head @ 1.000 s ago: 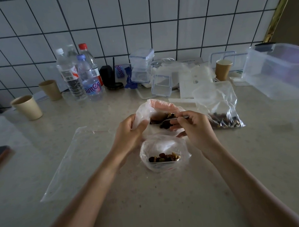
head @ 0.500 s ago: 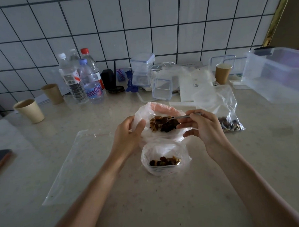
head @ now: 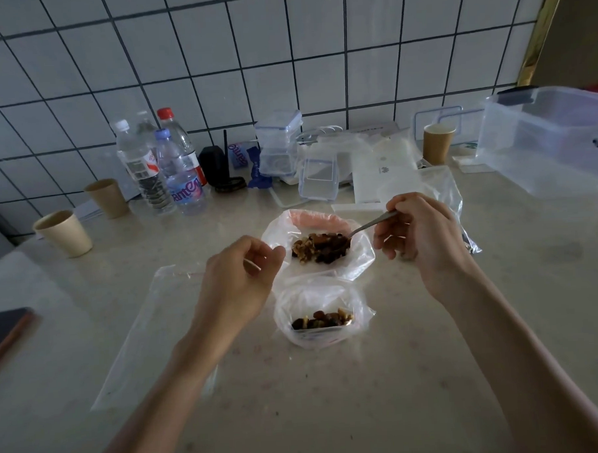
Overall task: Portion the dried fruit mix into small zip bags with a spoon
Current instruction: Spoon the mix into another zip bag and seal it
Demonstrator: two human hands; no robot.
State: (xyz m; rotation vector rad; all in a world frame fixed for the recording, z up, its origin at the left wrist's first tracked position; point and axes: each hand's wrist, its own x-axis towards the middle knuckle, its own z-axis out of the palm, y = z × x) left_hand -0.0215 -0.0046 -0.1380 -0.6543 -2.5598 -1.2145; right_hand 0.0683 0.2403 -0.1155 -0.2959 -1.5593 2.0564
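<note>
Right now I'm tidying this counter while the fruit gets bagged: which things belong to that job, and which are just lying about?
In use:
spoon in the right hand
big bag of fruit mix, its edge held by the left hand
small zip bag, partly filled
empty flat bag

Lying about:
water bottles
paper cups
clear containers

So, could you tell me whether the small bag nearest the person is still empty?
No, the small bag already holds a low layer of dried fruit mix at its bottom.

right hand holding spoon, fruit bag
</note>
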